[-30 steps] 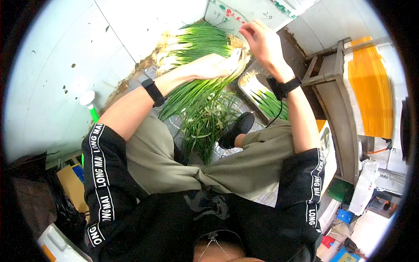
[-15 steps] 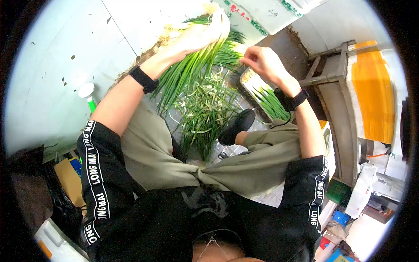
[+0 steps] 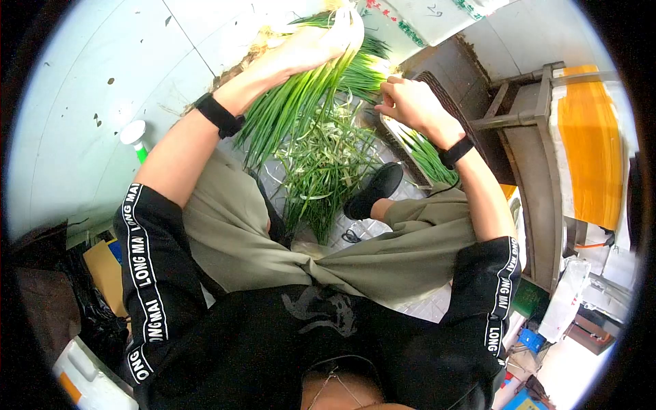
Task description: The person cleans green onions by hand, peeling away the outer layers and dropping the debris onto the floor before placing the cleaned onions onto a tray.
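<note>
**Left hand loaded with spring onions; right hand's hold unclear**

Left hand [image 3: 311,53]: fingers wrapped round a bunch of spring onions [image 3: 301,99]. White root ends stick up past the grip, green tops hang from it back toward the body. Some fingers hidden behind the stalks. Black wristband [image 3: 220,116] on that arm.

Just beyond and to the right of the left grip: more spring onions [image 3: 365,73], lying down, white ends pointing at the right hand [image 3: 418,106]. Right fingers curled in, tips right by those white ends. Can't tell if they touch or pinch anything. Wristband on this arm too.

Body side of the left grip, under the hanging tops: loose pile of leaves [image 3: 328,154], green with pale strips, on the floor between the legs.

Under and body side of the right hand: tray [image 3: 408,161] with spring onions in it, partly covered by the hand. Black shoe [image 3: 380,188] next to the tray, toward the body.

Farther out: white box [image 3: 437,27] with red and green marks, past the right hand. Metal stand [image 3: 543,137] well to its right, then a panel with yellow tape [image 3: 591,150]. Pale wall [image 3: 102,61] left of the left grip.
</note>
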A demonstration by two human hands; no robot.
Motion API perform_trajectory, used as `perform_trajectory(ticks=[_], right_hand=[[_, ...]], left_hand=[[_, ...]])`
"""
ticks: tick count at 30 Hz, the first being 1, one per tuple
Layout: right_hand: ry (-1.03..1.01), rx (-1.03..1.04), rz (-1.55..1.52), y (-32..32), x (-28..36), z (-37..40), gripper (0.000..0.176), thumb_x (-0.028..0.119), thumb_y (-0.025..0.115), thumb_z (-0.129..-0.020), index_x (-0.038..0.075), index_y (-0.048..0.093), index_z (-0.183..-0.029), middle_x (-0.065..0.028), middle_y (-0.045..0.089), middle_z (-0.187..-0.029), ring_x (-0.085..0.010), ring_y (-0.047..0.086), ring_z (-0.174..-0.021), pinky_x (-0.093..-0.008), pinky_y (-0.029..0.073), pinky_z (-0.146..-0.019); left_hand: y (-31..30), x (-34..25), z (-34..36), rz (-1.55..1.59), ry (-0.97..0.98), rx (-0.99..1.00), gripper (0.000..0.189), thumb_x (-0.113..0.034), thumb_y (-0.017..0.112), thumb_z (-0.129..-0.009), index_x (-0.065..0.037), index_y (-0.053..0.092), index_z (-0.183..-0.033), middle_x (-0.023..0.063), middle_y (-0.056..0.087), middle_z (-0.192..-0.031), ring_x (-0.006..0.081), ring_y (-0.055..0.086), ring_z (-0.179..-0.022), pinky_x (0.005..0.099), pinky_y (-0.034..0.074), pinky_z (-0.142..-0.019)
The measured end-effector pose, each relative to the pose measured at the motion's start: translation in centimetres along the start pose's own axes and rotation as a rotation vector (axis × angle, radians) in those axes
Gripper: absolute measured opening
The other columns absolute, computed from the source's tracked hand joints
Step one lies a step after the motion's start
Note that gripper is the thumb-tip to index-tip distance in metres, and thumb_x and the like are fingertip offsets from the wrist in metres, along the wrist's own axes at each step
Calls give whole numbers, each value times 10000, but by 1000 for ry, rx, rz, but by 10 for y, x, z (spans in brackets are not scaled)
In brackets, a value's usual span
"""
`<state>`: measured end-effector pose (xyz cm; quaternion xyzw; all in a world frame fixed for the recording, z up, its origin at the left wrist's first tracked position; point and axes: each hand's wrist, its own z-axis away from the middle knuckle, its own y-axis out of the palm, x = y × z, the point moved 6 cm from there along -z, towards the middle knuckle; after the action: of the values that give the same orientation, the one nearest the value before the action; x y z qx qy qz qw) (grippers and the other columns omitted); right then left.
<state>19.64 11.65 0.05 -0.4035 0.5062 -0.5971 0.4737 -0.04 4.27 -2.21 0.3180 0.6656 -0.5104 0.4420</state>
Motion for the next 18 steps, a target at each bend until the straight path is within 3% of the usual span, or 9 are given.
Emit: perform_trajectory(ticks=[4, 6, 8, 12, 14, 15, 16, 18], right_hand=[[-25, 31, -73, 6, 1, 1, 199, 242, 706, -829, 56, 653, -874, -115, 678, -824, -315, 671, -802, -424, 535, -702], [-33, 90, -132, 11, -3, 2, 208, 248, 711, -827, 54, 661, -883, -113, 687, -828, -308, 676, -797, -418, 535, -700], [-65, 175, -267, 19, -7, 1, 231, 287, 683, -857, 67, 686, -929, -168, 697, -875, -343, 685, -833, -445, 550, -749], [-24, 172, -249, 11, -4, 0, 273, 329, 689, -873, 59, 685, -909, -163, 701, -855, -335, 687, -803, -429, 548, -734], [172, -55, -335, -10, -8, -5, 341, 394, 687, -885, 53, 689, -894, -161, 700, -844, -333, 683, -768, -418, 547, -718], [170, -230, -394, -19, -9, -8, 400, 428, 712, -869, 39, 681, -957, -146, 703, -858, -283, 687, -747, -382, 544, -687], [169, -239, -398, -20, -11, -8, 400, 428, 712, -869, 39, 681, -957, -146, 703, -858, -283, 687, -747, -382, 544, -687], [257, -500, -649, -41, -7, -6, 474, 443, 746, -842, 26, 660, -1049, -122, 702, -882, -220, 675, -737, -341, 540, -682]], left_hand=[[2, -10, 4, 44, -31, 42, 378, -359, 582, -892, -20, 699, -1014, 76, 682, -877, 156, 602, -809, 330, 468, -734], [3, -4, 3, 74, -27, 43, 413, -394, 567, -903, -18, 702, -1008, 74, 678, -870, 158, 602, -816, 331, 468, -738], [4, -2, 3, 105, -22, 44, 449, -428, 552, -913, -16, 704, -1003, 72, 674, -863, 160, 602, -823, 332, 468, -742], [4, -17, 8, 155, 6, 51, 450, -442, 572, -916, -18, 705, -987, 45, 658, -828, 140, 578, -795, 316, 460, -721], [4, -17, 6, 218, 23, 58, 431, -431, 587, -916, -23, 707, -979, 33, 647, -806, 131, 568, -787, 308, 458, -715], [8, -6, 3, 229, 13, 97, 408, -417, 603, -919, -27, 706, -984, 22, 639, -808, 122, 559, -795, 299, 455, -725], [13, 0, 0, 234, -1, 136, 387, -403, 619, -921, -32, 705, -988, 11, 632, -811, 113, 549, -802, 290, 453, -735], [16, -14, 9, 235, 30, 176, 387, -387, 659, -912, -26, 686, -1049, -2, 627, -869, 106, 547, -832, 274, 452, -760]])
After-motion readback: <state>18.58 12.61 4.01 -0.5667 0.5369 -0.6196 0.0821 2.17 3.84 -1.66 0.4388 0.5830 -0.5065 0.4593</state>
